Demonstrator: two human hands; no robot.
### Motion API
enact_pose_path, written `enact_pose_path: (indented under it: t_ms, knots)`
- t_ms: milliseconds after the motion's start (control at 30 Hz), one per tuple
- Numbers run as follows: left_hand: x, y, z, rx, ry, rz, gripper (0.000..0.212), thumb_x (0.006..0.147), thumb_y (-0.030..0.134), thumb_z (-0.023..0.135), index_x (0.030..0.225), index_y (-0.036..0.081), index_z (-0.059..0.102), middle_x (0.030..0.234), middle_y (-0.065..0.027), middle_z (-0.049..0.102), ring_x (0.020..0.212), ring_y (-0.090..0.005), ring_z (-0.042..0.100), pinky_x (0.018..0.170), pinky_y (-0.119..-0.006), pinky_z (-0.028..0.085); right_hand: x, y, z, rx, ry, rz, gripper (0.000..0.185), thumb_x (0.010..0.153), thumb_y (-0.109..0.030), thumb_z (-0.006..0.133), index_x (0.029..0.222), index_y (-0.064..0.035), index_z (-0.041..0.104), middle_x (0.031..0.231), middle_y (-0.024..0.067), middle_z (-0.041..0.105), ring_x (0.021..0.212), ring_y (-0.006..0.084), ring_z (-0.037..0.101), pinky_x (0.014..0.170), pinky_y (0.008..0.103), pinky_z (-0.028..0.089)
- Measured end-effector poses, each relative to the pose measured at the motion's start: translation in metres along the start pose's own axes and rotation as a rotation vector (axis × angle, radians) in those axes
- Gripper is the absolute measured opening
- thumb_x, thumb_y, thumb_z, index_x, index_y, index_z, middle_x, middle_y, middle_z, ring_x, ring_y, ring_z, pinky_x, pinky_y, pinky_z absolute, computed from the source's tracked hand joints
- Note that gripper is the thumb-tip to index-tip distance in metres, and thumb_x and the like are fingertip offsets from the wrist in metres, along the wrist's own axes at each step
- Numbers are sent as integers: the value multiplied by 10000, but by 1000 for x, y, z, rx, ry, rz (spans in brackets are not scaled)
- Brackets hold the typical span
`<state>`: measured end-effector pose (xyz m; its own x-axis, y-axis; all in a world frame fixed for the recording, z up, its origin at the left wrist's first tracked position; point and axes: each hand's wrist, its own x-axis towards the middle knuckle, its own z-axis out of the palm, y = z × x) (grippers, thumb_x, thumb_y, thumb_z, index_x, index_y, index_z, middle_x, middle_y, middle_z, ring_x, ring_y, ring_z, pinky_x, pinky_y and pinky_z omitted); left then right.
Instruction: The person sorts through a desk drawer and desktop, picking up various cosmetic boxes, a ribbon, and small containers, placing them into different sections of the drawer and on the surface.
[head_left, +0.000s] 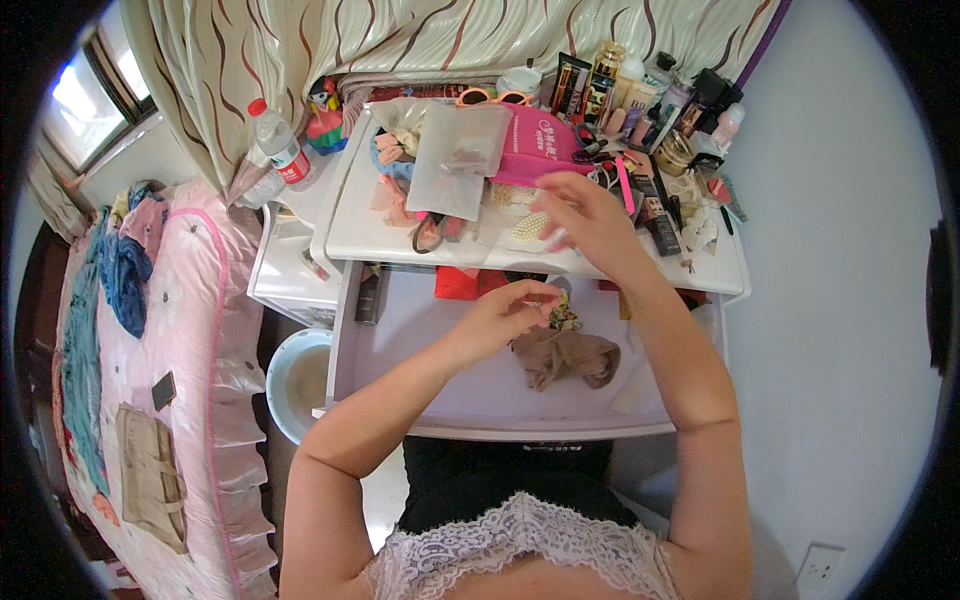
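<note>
My left hand (501, 319) is over the open drawer (435, 394), its thumb and fingertips closed around the edge of a small multicoloured patterned item (565, 313). Whether that item is a hair tie or a scrap of cloth is unclear. Just below it, a bundle of brown thin fabric (566, 358) lies crumpled on the drawer floor. Slightly blurred, my right hand (581, 217) is above the white tabletop with its fingers apart and nothing visible in them. A pearl-beaded hair accessory (529, 226) lies beside its fingertips, next to a pink printed bag (536, 146).
Cosmetic bottles and tubes (637, 97) crowd the back right. A translucent plastic pouch (454, 161) and orange sunglasses (491, 97) are further left. Red packets (461, 283) and a dark box (368, 296) lie in the drawer. A water bottle (281, 146), basin (281, 386) and bed (225, 300) are leftward.
</note>
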<state>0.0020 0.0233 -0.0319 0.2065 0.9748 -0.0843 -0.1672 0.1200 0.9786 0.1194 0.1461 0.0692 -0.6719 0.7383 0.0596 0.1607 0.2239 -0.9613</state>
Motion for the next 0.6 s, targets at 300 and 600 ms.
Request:
enact_pose_path:
  t_ms: [300,600]
  knots:
    - [1,0,-8,145,134,60,313,912,131,513,1217,62,527,1063,-19,586,899,-99,546,792,-250,440,82,31,52,68,2,176,379,890,-324,558,991,42,565,832,118,668,501,125,571,458,252,469]
    - [-1,2,-10,109,332,177,219,954,169,455,1131,63,529,944,-12,561,849,-96,537,773,-253,442,21,20,27,79,30,-101,274,880,-227,589,966,33,570,844,118,680,529,104,583,465,239,481]
